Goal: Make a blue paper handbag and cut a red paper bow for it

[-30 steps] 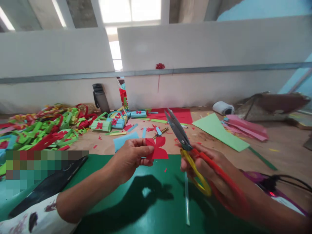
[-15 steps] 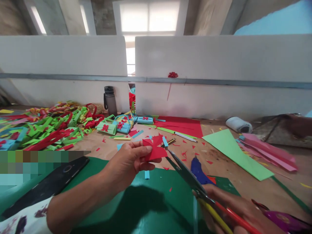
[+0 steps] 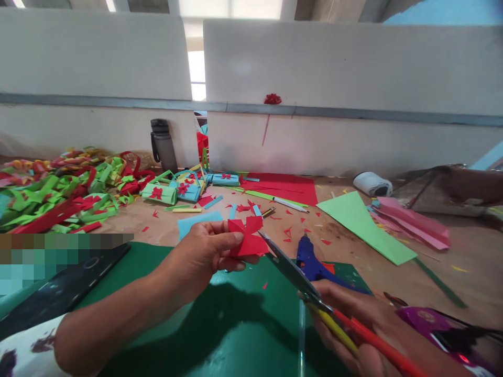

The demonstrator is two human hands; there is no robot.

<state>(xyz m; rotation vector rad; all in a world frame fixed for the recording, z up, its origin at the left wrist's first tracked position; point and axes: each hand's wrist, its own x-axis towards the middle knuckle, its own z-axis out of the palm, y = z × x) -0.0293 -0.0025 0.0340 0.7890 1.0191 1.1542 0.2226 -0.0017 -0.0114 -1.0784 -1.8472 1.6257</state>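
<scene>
A small red paper cut-out (image 3: 251, 238) with notched edges is pinched between the thumb and fingers of my left hand (image 3: 208, 248), above the green mat (image 3: 231, 335). My right hand (image 3: 353, 324) is closed around the red and yellow handles of a pair of scissors (image 3: 291, 272). The scissor tips lie close to the right edge of the red paper, and the blades look nearly together. Just beyond my right hand, a blue glue gun (image 3: 310, 259) rests on the table. Part of my right hand is cut off by the frame.
Heaped paper strips (image 3: 86, 193) lie at the left, near a dark bottle (image 3: 164, 146). A phone (image 3: 74, 283) rests on the mat's left. Red sheet (image 3: 286, 187), green sheet (image 3: 365, 225), white roll (image 3: 372, 184) and purple object (image 3: 436, 324) lie farther right.
The view has tilted down, so the table items sit higher in the picture. The red paper has turned slightly in my left hand, and its notched outline shows more fully.
</scene>
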